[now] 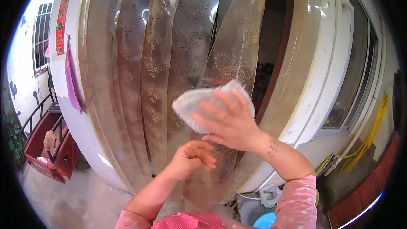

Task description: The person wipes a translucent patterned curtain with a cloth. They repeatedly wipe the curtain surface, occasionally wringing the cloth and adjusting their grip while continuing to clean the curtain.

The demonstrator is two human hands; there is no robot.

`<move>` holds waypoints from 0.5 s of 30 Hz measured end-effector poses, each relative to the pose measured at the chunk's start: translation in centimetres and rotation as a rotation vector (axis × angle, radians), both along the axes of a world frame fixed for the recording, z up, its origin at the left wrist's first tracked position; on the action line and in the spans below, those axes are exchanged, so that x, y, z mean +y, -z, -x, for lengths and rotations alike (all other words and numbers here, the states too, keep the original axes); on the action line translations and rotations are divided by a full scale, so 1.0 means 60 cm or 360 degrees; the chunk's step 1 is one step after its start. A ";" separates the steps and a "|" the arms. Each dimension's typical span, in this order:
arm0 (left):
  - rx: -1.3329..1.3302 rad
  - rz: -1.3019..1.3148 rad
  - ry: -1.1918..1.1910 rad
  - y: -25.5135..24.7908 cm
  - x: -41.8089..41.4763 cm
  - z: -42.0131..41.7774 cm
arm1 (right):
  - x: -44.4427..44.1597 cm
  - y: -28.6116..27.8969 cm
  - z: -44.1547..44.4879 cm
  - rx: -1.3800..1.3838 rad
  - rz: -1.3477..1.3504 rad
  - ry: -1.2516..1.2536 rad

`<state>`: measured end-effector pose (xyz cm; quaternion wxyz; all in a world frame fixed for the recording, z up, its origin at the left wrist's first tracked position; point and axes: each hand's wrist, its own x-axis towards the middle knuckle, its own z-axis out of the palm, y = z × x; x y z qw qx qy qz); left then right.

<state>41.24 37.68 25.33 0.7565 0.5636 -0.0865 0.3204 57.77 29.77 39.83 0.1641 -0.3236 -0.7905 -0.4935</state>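
A curtain of translucent plastic strips (154,70) with embossed butterfly patterns hangs over a doorway in front of me. My right hand (227,119) presses a light, fluffy cloth (192,103) flat against one strip, fingers spread and a little blurred. Lower and to the left, my left hand (195,157) is half curled close to the same strip; whether its fingers pinch the strip's edge is not clear. The dark door opening shows between the strips on the right.
A purple towel (72,82) hangs on the left wall beside a red cart (47,162). To the right are a window (346,70) and a coiled yellow hose (370,140). A blue basin (264,221) and a plastic bag (270,195) stand low at the right.
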 end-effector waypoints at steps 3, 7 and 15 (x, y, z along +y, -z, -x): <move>0.0073 0.0068 -0.0220 -0.010 -0.014 -0.001 | 0.030 -0.031 -0.002 0.0040 -0.0042 -0.0196; 0.0027 0.0181 -0.0206 -0.026 -0.028 0.027 | 0.119 -0.162 0.001 0.0142 -0.0526 -0.0117; 0.0041 0.0124 -0.0250 -0.037 -0.054 0.053 | 0.167 -0.402 -0.056 0.0610 -0.1163 -0.0051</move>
